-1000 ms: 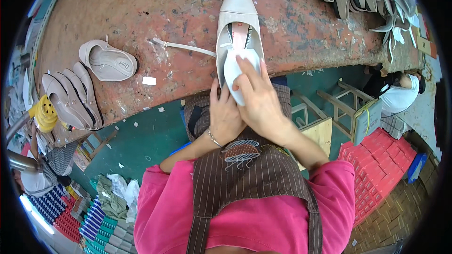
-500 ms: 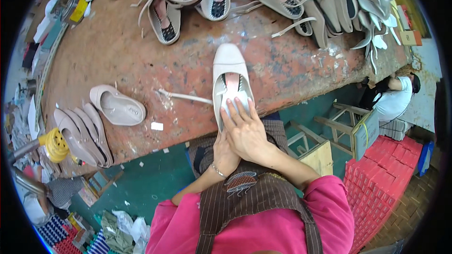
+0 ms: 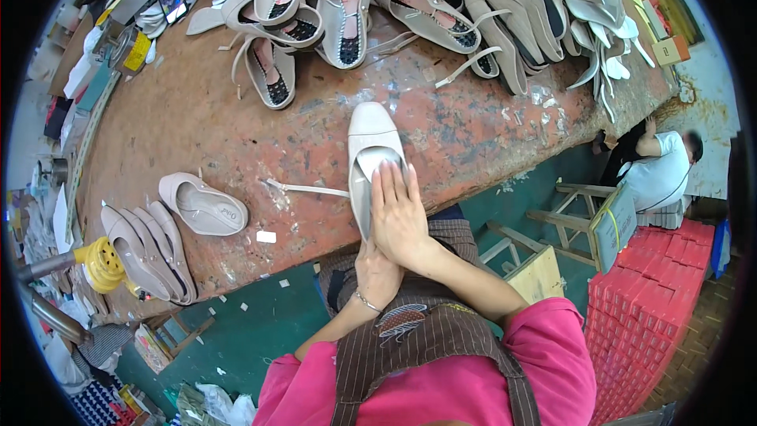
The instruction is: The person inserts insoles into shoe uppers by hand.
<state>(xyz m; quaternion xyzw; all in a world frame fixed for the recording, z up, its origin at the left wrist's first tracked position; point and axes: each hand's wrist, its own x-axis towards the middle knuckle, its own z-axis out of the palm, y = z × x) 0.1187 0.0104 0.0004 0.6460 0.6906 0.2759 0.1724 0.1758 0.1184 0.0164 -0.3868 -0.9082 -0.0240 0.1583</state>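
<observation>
A pale beige slingback shoe (image 3: pixel 374 122) lies toe away from me, its heel end at the table's near edge. Inside it a pale insole (image 3: pixel 380 158) reaches forward under the toe part. My right hand (image 3: pixel 400 217) lies over the shoe's opening, fingers stretched together and pressing flat on the insole. Beneath it, my left hand (image 3: pixel 377 276) cups the heel end; most of its fingers are hidden by the right hand and the shoe. A thin beige strap (image 3: pixel 307 188) sticks out leftward from the shoe's side.
Several unfinished shoes (image 3: pixel 344 12) with pink and black-dotted insides pile along the far side. White insoles (image 3: pixel 603 31) heap at far right. Finished-looking shoes (image 3: pixel 203 205) and a yellow lamp (image 3: pixel 102 264) stand left. Red boxes (image 3: pixel 650 300), stools (image 3: pixel 572 217) and a person (image 3: pixel 661 166) are at right.
The pale insole has slid forward, covering the pink and dark inside that showed near the toe. My right fingers have drawn together and lie flatter. The view has tilted slightly upward.
</observation>
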